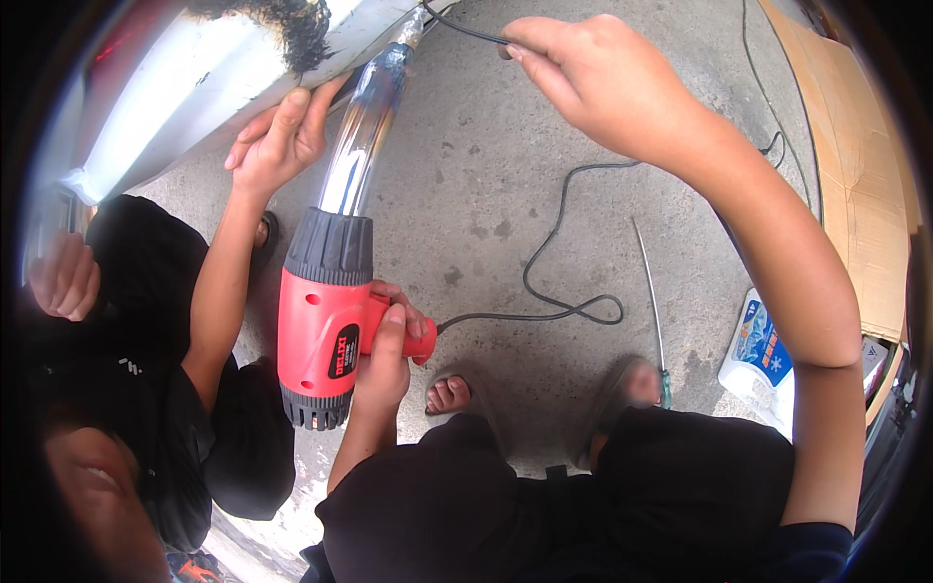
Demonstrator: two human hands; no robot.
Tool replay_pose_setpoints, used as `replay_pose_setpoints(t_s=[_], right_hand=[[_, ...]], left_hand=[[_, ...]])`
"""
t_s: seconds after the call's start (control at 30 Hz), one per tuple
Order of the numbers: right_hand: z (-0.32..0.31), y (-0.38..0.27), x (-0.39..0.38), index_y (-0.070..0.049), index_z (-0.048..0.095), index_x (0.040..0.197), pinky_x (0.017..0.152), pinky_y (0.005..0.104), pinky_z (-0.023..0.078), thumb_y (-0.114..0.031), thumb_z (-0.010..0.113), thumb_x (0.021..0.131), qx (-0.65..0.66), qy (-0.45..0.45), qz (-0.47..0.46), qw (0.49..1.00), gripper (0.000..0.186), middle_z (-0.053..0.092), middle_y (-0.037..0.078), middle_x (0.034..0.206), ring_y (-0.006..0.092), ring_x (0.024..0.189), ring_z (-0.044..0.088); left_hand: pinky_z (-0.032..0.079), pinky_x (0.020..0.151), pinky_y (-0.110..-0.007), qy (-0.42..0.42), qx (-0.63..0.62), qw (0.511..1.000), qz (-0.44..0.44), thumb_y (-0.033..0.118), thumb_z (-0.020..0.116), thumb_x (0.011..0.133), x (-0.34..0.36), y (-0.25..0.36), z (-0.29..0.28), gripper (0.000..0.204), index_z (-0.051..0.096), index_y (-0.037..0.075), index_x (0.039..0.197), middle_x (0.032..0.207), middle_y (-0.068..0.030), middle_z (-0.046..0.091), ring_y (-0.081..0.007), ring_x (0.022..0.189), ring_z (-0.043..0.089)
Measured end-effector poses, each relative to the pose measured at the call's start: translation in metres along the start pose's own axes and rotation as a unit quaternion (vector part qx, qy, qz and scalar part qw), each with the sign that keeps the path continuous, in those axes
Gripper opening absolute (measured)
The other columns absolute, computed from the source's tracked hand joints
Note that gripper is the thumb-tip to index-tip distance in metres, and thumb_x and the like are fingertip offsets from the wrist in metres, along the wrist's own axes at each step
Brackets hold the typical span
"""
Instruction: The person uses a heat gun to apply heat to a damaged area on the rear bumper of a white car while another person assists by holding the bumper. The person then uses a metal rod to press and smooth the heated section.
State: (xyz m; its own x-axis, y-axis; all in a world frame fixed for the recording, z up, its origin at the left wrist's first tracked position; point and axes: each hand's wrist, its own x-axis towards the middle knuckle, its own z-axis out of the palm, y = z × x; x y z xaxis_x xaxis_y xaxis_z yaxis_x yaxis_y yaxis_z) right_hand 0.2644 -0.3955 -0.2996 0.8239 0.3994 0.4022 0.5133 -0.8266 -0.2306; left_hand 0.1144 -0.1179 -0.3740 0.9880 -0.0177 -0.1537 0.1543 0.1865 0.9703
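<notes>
A red and black hot air gun [326, 301] is in my left hand [389, 355], whose fingers wrap round its handle. Its long metal nozzle [364, 136], discoloured toward the tip, points up to the edge of a white panel [185, 87] that looks like a vehicle bumper. My right hand [603, 83] pinches a thin black strip [466, 31] between thumb and fingers. The strip runs left to the nozzle's tip at the top edge; whether they touch I cannot tell. A blackened, rough patch [287, 29] marks the panel.
On the left, a co-worker's hand [277, 141] reaches to the panel's lower edge, close to the nozzle. The gun's black cord [544, 243] loops over the concrete floor. A long screwdriver [653, 301] lies by my foot; a white jug [758, 355] and cardboard [865, 175] are at right.
</notes>
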Motion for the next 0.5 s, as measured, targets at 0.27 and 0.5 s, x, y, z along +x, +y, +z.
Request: replay_pose_setpoints(t_s=[0.27,0.5], right_hand=[[-0.0016,-0.0003,0.0007,-0.003,0.067,0.11,0.071,0.0436,0.054,-0.02,0.056,0.097,0.02,-0.005,0.021,1.0,0.024,0.069,0.02,0.083,0.0371,0.077,0.067],[-0.0094,-0.0022,0.0053,-0.002,0.063,0.098,0.065,0.0476,0.053,-0.016,0.055,0.094,0.06,-0.034,0.034,0.997,0.016,0.065,0.022,0.074,0.04,0.07,0.066]], left_hand=[[0.048,0.067,-0.036,-0.004,-0.005,1.0,0.003,0.006,0.053,0.091,-0.0006,0.0012,-0.002,0.022,0.049,0.001,0.112,0.08,-0.0084,0.053,-0.0151,0.067,0.052],[0.049,0.067,-0.035,-0.001,-0.014,1.0,-0.008,0.007,0.054,0.091,-0.001,0.0016,-0.0032,0.022,0.049,0.002,0.112,0.08,-0.0084,0.053,-0.0149,0.067,0.052]])
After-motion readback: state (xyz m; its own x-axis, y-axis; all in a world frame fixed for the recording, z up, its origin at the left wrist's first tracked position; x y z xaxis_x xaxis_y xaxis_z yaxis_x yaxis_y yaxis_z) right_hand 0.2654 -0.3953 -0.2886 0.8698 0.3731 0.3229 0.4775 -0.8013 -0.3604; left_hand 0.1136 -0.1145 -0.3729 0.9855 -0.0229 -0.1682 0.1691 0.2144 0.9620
